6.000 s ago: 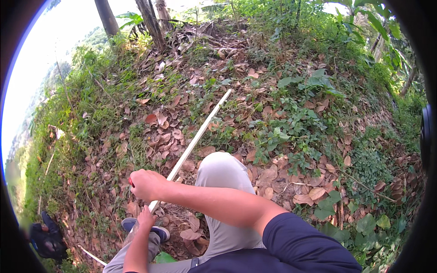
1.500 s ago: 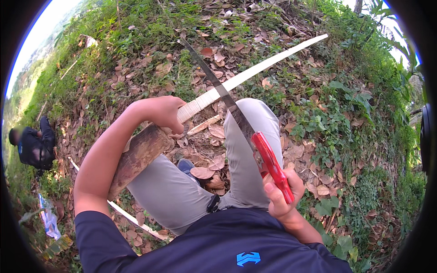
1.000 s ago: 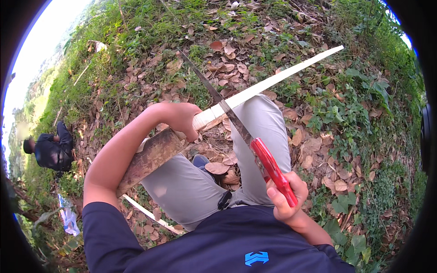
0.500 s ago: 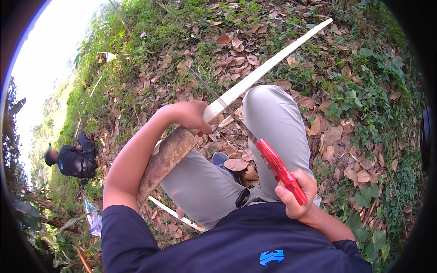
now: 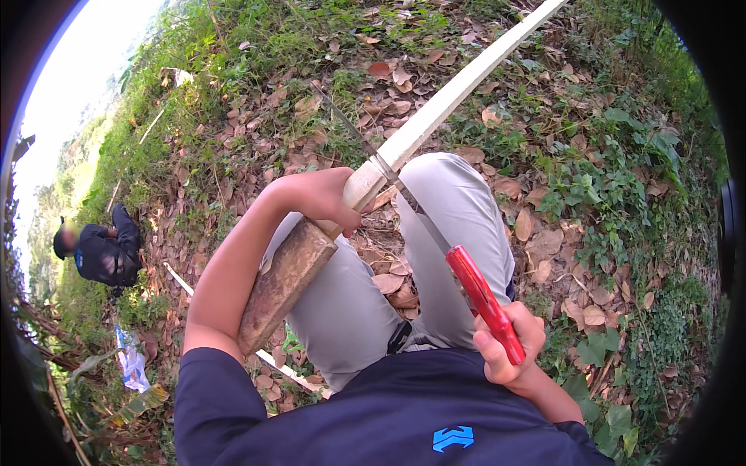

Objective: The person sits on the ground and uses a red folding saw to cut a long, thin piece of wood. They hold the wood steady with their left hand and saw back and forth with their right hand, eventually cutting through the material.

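The left hand [image 5: 322, 198] grips a long pale stalk [image 5: 435, 116] across the knees; the right hand [image 5: 509, 349] clasps a red-handled knife [image 5: 412, 206], blade apparently on the stalk. Cut away from the fingers, stalk steady.

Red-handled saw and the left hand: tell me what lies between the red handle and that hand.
In the head view, the saw's thin metal blade spans from the red handle to the pale stick beside the left hand, above the grey-trousered knees.
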Action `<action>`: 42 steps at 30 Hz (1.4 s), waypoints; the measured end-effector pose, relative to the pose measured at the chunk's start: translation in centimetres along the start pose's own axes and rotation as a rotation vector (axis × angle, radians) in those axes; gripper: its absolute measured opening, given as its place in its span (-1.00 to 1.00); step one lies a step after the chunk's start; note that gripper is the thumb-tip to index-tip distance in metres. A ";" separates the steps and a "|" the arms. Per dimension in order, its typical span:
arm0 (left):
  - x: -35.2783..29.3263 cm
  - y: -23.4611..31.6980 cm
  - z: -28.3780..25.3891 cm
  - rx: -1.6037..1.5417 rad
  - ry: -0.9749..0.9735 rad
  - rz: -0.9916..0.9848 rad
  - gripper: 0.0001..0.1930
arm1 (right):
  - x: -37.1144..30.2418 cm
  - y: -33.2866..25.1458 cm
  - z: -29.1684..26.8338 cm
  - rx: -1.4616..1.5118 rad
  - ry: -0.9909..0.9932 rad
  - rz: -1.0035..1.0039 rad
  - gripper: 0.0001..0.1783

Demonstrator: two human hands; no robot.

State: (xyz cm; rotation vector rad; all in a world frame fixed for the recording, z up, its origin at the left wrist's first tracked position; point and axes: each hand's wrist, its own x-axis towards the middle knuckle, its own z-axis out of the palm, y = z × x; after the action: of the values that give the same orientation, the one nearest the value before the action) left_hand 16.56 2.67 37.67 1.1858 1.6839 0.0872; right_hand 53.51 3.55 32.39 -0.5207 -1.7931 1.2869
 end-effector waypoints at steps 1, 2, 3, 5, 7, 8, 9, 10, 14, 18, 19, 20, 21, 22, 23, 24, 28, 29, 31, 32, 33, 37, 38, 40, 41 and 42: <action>0.6 -0.2 0.6 -0.073 -0.023 0.037 -0.55 | -0.1 -0.1 -0.4 0.005 0.014 0.009 -0.75; 1.2 -0.3 1.1 -0.146 -0.047 0.075 -0.57 | -0.2 -0.4 -0.9 -0.009 0.010 0.041 -0.76; 1.5 -0.4 1.4 -0.114 -0.052 0.050 -0.57 | -0.1 -0.8 -1.4 -0.016 0.000 0.073 -0.77; 2.3 -0.2 2.1 -0.052 -0.062 -0.002 -0.57 | 0.2 -1.7 -2.3 -0.038 -0.027 0.121 -0.79; 2.7 1.1 3.0 0.026 -0.061 -0.027 -0.55 | 0.6 -2.3 -3.0 -0.075 -0.049 0.150 -0.81; 3.1 1.3 3.4 0.039 -0.080 -0.013 -0.55 | 0.7 -2.4 -3.5 -0.115 -0.081 0.133 -0.83; 3.3 1.6 3.6 0.053 -0.098 -0.003 -0.54 | 0.7 -2.4 -3.7 -0.103 -0.076 0.161 -0.84; 3.4 1.9 3.7 0.087 -0.105 -0.033 -0.53 | 0.5 -2.2 -3.8 -0.090 -0.072 0.189 -0.84; 3.5 1.5 3.5 0.078 -0.129 -0.082 -0.51 | 0.0 -1.2 -3.8 0.025 -0.033 0.322 -0.85; 3.5 -0.6 3.4 0.080 -0.104 -0.047 -0.57 | 0.4 -0.5 -3.8 0.073 -0.074 0.330 -0.85; 3.4 -1.0 3.3 0.091 -0.098 -0.033 -0.57 | 0.5 -0.5 -3.7 0.085 -0.075 0.343 -0.85; 3.3 -1.2 3.5 0.127 -0.065 -0.047 -0.56 | 0.6 -0.5 -3.7 0.098 -0.077 0.355 -0.85; 3.0 -0.7 3.5 0.164 -0.030 -0.056 -0.55 | 0.9 -0.5 -3.7 0.106 -0.077 0.363 -0.84; 2.8 -0.4 3.5 0.201 0.006 -0.065 -0.53 | 1.1 -0.6 -3.6 0.107 -0.082 0.370 -0.84; 2.9 -0.5 3.3 0.230 -0.005 -0.076 -0.48 | 1.4 -0.6 -3.6 0.107 -0.089 0.377 -0.84; 2.9 -0.7 3.2 0.256 -0.015 -0.086 -0.43 | 1.5 -0.7 -3.6 0.106 -0.099 0.384 -0.84; 0.4 -0.8 3.4 0.301 0.128 -0.097 -0.33 | 2.3 -0.8 -2.6 0.087 -0.119 0.379 -0.86; 0.1 -1.6 3.9 0.296 0.155 -0.075 -0.29 | 2.1 -0.7 -2.7 0.064 -0.113 0.368 -0.86; -0.6 -0.6 3.8 0.262 0.119 -0.162 -0.27 | 1.8 0.2 -2.8 0.049 -0.121 0.327 -0.86; -0.4 -0.3 3.6 0.280 0.121 -0.113 -0.26 | 2.0 -0.2 -2.4 0.139 -0.089 0.376 -0.85; -0.1 -0.3 3.8 0.299 0.146 -0.087 -0.26 | 2.2 -0.7 -2.3 0.218 -0.060 0.435 -0.84; 1.3 -2.1 5.3 0.166 0.145 -0.102 -0.27 | 2.5 -0.1 -2.2 0.310 -0.118 0.347 -0.90; 1.2 -2.8 5.7 0.128 0.154 -0.098 -0.27 | 2.5 -0.1 -2.1 0.335 -0.112 0.366 -0.88; 0.7 -2.5 6.3 0.100 0.184 -0.084 -0.29 | 2.8 -0.4 -2.4 0.343 -0.111 0.372 -0.82; 0.4 -2.6 6.7 0.086 0.241 -0.058 -0.31 | 2.9 -0.5 -2.3 0.329 -0.122 0.366 -0.82; 0.3 -2.6 7.3 0.067 0.293 -0.028 -0.32 | 2.9 -0.7 -2.5 0.310 -0.131 0.365 -0.82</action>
State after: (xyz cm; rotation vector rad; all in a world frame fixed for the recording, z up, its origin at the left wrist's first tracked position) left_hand 20.42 -1.76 32.59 1.2443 1.9714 0.1961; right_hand 54.01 6.79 34.44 -0.6168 -1.6056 1.8504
